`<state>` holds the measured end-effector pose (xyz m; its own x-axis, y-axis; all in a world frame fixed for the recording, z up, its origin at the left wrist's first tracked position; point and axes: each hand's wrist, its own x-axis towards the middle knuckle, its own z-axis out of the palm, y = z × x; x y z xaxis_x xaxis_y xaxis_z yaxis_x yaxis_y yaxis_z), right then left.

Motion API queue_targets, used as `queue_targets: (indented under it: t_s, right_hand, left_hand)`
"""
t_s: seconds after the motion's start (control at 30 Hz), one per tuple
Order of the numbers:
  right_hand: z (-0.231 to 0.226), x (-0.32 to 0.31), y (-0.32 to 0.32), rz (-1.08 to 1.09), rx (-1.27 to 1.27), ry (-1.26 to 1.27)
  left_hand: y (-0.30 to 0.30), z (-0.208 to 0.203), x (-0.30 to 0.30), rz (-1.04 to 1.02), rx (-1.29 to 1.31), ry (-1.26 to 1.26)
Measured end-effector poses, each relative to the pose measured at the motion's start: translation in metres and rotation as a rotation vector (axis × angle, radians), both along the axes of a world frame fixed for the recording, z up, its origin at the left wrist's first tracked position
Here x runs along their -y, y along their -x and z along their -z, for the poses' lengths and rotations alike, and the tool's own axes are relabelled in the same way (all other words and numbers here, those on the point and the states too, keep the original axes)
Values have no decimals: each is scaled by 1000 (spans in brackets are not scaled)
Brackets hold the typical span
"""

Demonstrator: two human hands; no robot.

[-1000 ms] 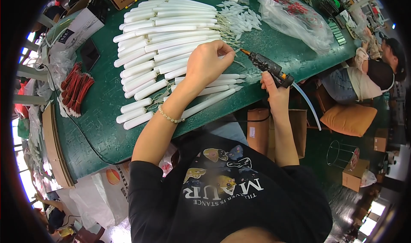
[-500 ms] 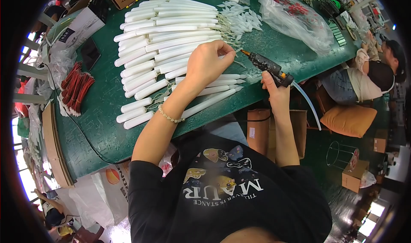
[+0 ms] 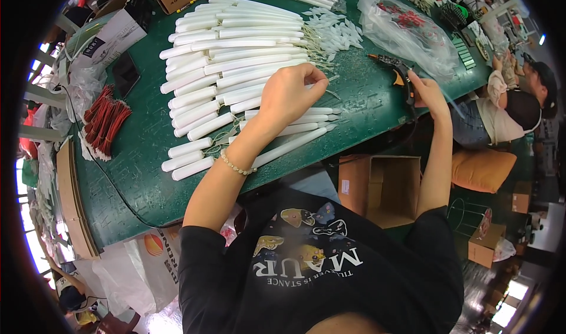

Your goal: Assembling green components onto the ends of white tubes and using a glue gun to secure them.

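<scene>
My right hand (image 3: 429, 97) grips the handle of a black hot glue gun (image 3: 390, 62) over the right part of the green table, its orange-tipped nozzle facing left. A translucent glue stick trails from its back. My left hand (image 3: 295, 91) hovers over the white candle-shaped tubes (image 3: 247, 54), thumb and fingertips pinched together. What lies in that pinch is too small or hidden to name. Several tubes below the hand end in pointed tips, and thin wires come from the ends of others. Beyond the hand lies a heap of translucent flame-shaped tips (image 3: 339, 30).
Red-and-black wire bundles (image 3: 106, 125) and a dark phone (image 3: 125, 73) lie on the left. A clear plastic bag with red pieces (image 3: 407, 33) sits at the far right. An open cardboard box (image 3: 392, 187) stands below the table edge. Another person (image 3: 501, 107) sits at the right.
My right hand has carried the glue gun to the right and farther off, away from my left hand, its handle turning toward me. The left hand has barely moved.
</scene>
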<state>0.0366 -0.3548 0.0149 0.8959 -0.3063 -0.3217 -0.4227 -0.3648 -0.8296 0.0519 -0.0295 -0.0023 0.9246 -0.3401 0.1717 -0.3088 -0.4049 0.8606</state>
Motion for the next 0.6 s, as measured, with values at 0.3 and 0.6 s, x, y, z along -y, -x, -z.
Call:
queue_targets:
  t_s: [0.3,0.6]
  right_hand:
    - [26,-96,-47,-596,755,516]
    - [37,-101,-60,-726,764,690]
  left_hand:
    - [1,1,-2,15,0,-20]
    - [2,-3,-3,40,-34,-23]
